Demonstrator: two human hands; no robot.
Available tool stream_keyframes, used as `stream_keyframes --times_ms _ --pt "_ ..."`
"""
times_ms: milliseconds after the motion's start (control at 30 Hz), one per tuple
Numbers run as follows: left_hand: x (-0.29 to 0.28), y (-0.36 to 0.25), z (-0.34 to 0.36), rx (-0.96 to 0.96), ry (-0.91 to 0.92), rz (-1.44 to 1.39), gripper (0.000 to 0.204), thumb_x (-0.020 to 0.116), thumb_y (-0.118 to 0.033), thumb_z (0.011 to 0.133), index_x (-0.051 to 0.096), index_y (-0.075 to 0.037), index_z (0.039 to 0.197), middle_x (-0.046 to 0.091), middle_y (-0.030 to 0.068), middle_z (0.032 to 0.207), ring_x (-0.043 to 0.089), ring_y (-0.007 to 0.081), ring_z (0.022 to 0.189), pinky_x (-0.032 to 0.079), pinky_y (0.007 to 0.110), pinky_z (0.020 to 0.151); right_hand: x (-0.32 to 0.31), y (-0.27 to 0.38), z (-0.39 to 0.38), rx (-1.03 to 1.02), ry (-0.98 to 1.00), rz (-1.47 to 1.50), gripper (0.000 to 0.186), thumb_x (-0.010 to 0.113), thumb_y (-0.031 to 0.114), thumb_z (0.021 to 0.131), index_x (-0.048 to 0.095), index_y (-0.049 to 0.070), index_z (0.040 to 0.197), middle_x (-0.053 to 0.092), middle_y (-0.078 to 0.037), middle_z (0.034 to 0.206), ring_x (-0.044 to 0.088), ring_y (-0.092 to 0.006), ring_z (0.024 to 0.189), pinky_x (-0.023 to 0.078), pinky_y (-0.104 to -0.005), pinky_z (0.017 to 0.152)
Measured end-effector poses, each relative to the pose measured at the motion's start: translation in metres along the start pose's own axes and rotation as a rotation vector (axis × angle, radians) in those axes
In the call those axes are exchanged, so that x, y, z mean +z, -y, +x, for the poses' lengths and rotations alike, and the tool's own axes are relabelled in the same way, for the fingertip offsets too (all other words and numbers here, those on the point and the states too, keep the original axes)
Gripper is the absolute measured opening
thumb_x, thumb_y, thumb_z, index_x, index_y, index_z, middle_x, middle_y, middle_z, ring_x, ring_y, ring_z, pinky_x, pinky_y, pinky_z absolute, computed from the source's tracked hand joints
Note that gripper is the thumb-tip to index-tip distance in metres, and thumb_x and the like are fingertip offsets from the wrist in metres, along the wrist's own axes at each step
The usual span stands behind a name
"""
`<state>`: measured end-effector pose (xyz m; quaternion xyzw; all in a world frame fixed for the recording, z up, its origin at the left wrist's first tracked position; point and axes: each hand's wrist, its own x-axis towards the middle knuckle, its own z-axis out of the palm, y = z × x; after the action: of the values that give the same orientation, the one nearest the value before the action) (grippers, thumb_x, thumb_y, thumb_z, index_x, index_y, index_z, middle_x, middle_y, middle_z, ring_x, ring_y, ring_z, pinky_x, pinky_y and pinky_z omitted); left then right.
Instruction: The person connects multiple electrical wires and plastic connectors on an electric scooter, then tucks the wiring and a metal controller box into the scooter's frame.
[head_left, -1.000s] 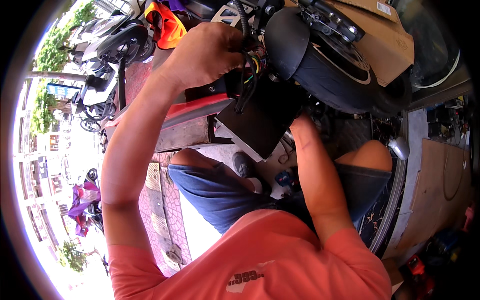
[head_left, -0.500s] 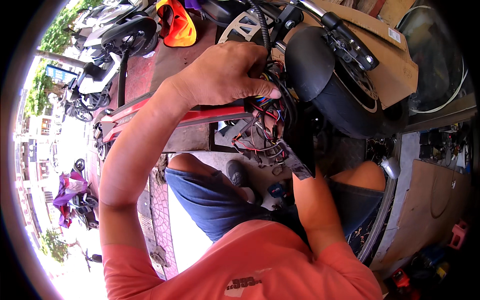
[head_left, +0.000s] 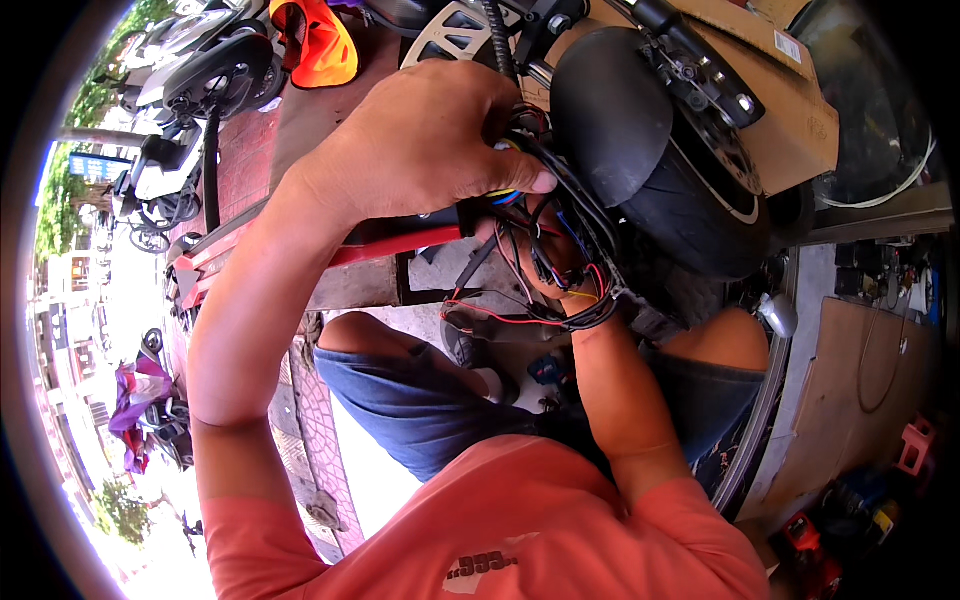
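Observation:
My left hand reaches over a bundle of thin coloured wires and black cables, its fingers curled round the upper part and the thumb pressed along it. Under the bundle, my right hand comes up from below among the wires, and its fingers are mostly hidden by them. Loops of red and black wire hang in front of my right wrist. Just right of the bundle is a small black wheel with a tyre under a black mudguard. A red frame bar runs left from beneath my left hand.
Cardboard lies behind the wheel. An orange cap-like cloth item rests at the back left, near parked motorbikes. Below, between my legs, a blue tool sits on the floor. A silver rounded part is at the right.
The black flat piece over my right wrist has swung away, and wire loops now hang there. More of my right hand shows among the wires. My left hand keeps its hold; the view has shifted slightly.

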<state>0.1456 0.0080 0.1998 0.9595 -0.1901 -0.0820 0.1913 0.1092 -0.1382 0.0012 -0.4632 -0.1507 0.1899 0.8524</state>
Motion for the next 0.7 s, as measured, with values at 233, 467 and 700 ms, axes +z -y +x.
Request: stream_keyframes --times_ms 233,467,700 --pt "-0.004 -0.008 0.017 -0.12 0.107 -0.143 0.038 0.092 -0.024 0.078 0.064 0.001 0.075 0.048 -0.002 0.06 0.042 0.0089 0.059 0.034 0.031 0.054 -0.01 0.004 -0.003 -0.211 -0.023 -0.566 0.046 0.081 0.007 0.087 0.063 0.003 0.129 0.073 -0.007 0.115 0.07 -0.0193 0.107 0.055 -0.0343 0.091" --pt "-0.001 0.007 0.023 -0.184 0.153 -0.099 0.049 0.097 -0.029 0.069 0.059 0.001 0.074 0.04 -0.0018 0.073 0.037 0.0092 0.065 0.029 0.03 0.06 -0.006 -0.002 -0.008 -0.489 0.009 -0.819 0.043 0.08 0.006 0.087 0.064 0.002 0.127 0.072 -0.009 0.116 0.069 -0.0214 0.107 0.055 -0.0358 0.092" --pt "0.001 0.005 0.02 -0.191 0.125 -0.121 0.063 0.099 -0.037 0.062 0.047 -0.001 0.064 0.044 0.0009 0.072 0.043 0.0113 0.067 0.03 0.03 0.062 -0.005 -0.007 -0.005 -0.565 0.024 -0.793 0.041 0.078 0.005 0.087 0.064 0.001 0.125 0.071 -0.011 0.117 0.069 -0.0235 0.108 0.055 -0.0373 0.093"
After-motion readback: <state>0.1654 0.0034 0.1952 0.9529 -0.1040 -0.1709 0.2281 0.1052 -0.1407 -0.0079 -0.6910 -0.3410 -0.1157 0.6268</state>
